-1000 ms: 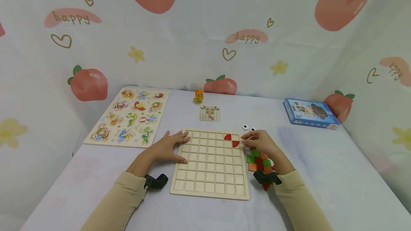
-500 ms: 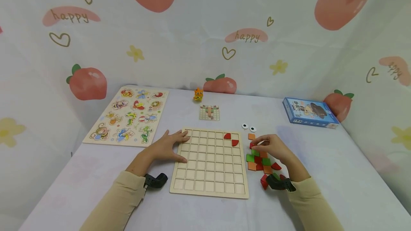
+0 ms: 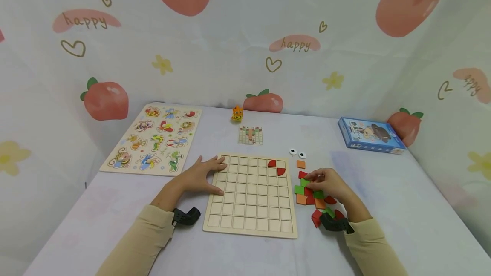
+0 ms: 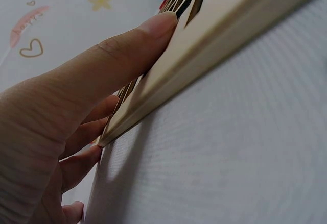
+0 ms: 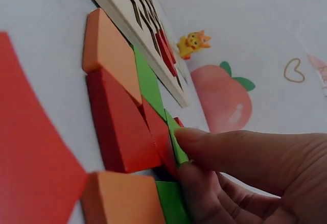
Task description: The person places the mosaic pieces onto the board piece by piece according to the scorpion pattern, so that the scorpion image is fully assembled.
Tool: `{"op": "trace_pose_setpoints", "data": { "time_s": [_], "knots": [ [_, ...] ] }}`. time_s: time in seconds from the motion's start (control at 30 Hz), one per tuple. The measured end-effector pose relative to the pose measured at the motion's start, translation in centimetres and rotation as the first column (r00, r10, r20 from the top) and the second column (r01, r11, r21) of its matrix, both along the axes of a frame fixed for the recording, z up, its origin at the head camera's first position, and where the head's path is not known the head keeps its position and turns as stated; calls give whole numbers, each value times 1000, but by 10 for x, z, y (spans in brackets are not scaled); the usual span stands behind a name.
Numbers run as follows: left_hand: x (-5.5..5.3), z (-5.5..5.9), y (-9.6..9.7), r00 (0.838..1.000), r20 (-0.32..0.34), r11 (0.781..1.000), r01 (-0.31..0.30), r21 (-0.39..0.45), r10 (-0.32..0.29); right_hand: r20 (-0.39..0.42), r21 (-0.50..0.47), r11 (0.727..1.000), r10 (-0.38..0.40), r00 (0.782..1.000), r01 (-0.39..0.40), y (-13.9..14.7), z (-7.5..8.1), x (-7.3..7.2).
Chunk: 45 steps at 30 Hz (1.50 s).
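A wooden grid board point(image 3: 245, 199) lies on the table with two red quarter-circle pieces point(image 3: 281, 171) in cells near its top right. My left hand point(image 3: 199, 176) is spread along the board's left edge. In the left wrist view its thumb point(image 4: 117, 50) lies over the rim, with the other fingers at the border farther along. My right hand point(image 3: 326, 182) is at the colored tiles right of the board. In the right wrist view its thumb and index finger meet the edge of a green tile point(image 5: 176, 140); I cannot tell whether they pinch it. Orange point(image 5: 115, 55) and red tiles lie alongside.
Two eye pieces point(image 3: 302, 155) and a lone orange tile point(image 3: 301, 164) lie above the pile. Behind the board are a small pattern card point(image 3: 251, 135) and a toy figure point(image 3: 237, 113). An insect puzzle board point(image 3: 153, 139) is at left, a blue box point(image 3: 372, 135) at right.
My right hand has moved from the board's top right corner down and rightward to the tile pile. The lone orange tile now shows above the pile. My left hand has stayed put.
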<state>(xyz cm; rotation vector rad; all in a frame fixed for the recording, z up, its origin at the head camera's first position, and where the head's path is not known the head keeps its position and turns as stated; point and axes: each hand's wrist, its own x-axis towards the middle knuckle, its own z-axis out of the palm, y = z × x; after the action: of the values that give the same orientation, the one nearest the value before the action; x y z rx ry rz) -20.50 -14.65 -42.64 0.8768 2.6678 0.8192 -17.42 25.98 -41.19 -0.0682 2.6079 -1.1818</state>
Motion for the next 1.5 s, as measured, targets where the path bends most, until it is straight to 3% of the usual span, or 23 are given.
{"op": "trace_pose_setpoints", "data": {
  "time_s": [0.3, 0.5, 0.83, 1.1, 1.5],
  "knots": [
    [2, 1, -1, 1000, 0, 1000, -4, -10, 4, -55, 23, 1000, 19, 998, -18, -3, -5, 0],
    [3, 2, -2, 1000, 0, 1000, -7, -6, 7, -45, 47, 999, 29, 999, -27, -6, -3, 0],
    [1, -1, -1, 1000, 2, 1000, -6, -5, 6, -37, -21, 999, 47, 998, -48, -3, 2, -3],
    [1, 0, -1, 1000, 6, 1000, -9, -1, 9, -99, -27, 997, 71, 993, -74, -12, 7, -10],
    [0, -1, -1, 1000, 5, 1000, -11, -7, 11, -73, -119, 982, 137, 988, -145, -38, 0, -26]
  ]
}}
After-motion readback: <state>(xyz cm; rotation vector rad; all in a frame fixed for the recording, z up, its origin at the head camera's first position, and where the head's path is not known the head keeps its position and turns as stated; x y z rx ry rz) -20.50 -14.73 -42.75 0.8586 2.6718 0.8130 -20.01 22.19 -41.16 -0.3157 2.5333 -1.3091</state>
